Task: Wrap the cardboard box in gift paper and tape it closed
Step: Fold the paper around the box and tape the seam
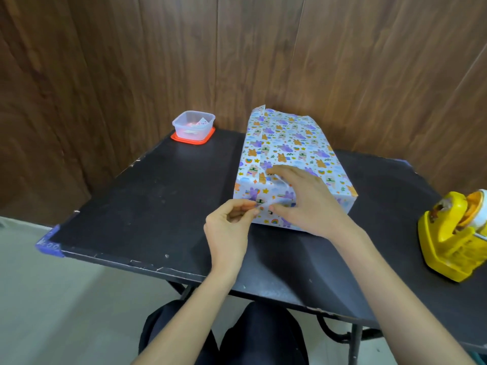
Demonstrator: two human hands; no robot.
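Note:
The box (pixel 292 148), fully covered in white gift paper with cartoon animals, lies on the black table (pixel 158 193), its near end facing me. My left hand (pixel 229 227) pinches one end of a clear tape strip (pixel 266 204) at the near end's left side. My right hand (pixel 303 201) lies over the near end, its thumb on the strip's other end and its fingers spread across the folded paper and top edge. At the far end a paper flap (pixel 261 109) stands up.
A yellow tape dispenser (pixel 453 238) stands at the table's right edge. A clear plastic tub (pixel 193 125) on a red lid sits at the far left corner. A wooden wall runs close behind the table. My knees are under the near edge.

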